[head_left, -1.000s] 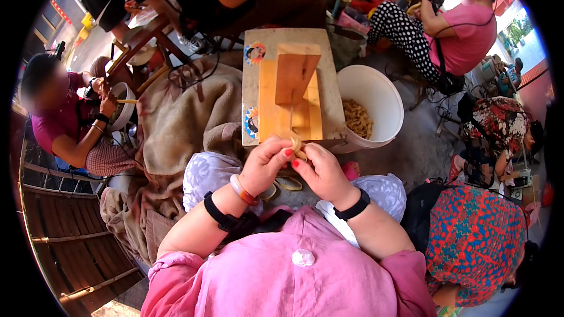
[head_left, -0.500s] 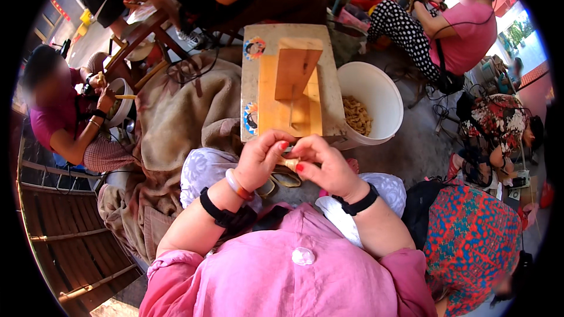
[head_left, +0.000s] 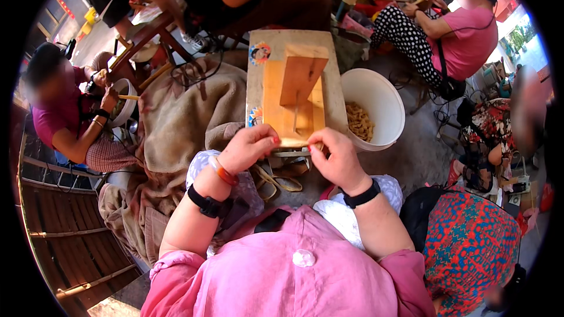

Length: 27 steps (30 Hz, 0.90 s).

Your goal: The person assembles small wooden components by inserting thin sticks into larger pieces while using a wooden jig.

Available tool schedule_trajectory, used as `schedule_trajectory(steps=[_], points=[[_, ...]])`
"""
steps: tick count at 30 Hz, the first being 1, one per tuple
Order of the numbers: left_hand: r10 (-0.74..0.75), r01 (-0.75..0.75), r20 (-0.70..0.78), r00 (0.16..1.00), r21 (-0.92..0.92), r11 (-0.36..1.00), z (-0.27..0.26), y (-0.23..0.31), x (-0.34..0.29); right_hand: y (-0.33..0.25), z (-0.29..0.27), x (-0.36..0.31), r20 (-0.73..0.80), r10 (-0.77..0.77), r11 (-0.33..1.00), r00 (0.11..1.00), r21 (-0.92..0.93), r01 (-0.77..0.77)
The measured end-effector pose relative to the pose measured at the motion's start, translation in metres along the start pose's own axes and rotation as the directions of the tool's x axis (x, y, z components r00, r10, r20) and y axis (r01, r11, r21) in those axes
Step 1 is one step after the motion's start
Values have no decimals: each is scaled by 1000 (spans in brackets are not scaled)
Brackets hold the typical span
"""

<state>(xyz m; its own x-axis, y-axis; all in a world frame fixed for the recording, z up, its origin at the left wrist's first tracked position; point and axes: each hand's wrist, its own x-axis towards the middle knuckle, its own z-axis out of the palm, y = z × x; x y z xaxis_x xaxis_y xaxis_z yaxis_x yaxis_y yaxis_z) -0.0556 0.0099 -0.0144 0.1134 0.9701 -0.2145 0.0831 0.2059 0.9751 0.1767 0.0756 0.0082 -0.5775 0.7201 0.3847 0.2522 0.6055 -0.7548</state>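
My left hand (head_left: 254, 142) is closed in a pinch at the near edge of a wooden board (head_left: 274, 103); what its fingertips hold, if anything, is hidden. Across a short gap, my right hand (head_left: 336, 158) pinches a small pale yellow piece (head_left: 319, 147), mostly covered by thumb and fingers. From the board rises a tilted wooden block (head_left: 302, 76), with a thin rod below it. All this rests on a worn, pale bench top (head_left: 254, 82) bearing round coloured stickers. Right of it stands a white bucket (head_left: 385, 105) holding many twisted yellowish pieces (head_left: 358, 122).
Brown cloth (head_left: 188, 103) is heaped left of the bench. Pale straps (head_left: 282, 183) hang below its near edge. Co-workers sit around: one at left with a bowl (head_left: 123, 103), one at upper right in dotted trousers (head_left: 399, 32). Bright patterned cloth (head_left: 470, 240) lies close at my right.
My hands have drawn apart, the left moving leftward and the right rightward. The pale twisted piece that showed between them is now mostly out of sight. The view has shifted slightly.
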Motion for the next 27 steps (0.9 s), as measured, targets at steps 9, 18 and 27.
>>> schedule_trajectory(steps=[9,18,27], points=[[171,-32,-428,887,314,949,-1,4,47,36,19,37,-125,-50,992,991,-122,34],[52,-85,-164,985,-200,976,23,5,-4,42,-32,0,-210,-181,830,961,-556,34],[-73,196,289,954,-423,884,42,36,-44,-35,-12,-30,73,-599,756,798,-278,593]])
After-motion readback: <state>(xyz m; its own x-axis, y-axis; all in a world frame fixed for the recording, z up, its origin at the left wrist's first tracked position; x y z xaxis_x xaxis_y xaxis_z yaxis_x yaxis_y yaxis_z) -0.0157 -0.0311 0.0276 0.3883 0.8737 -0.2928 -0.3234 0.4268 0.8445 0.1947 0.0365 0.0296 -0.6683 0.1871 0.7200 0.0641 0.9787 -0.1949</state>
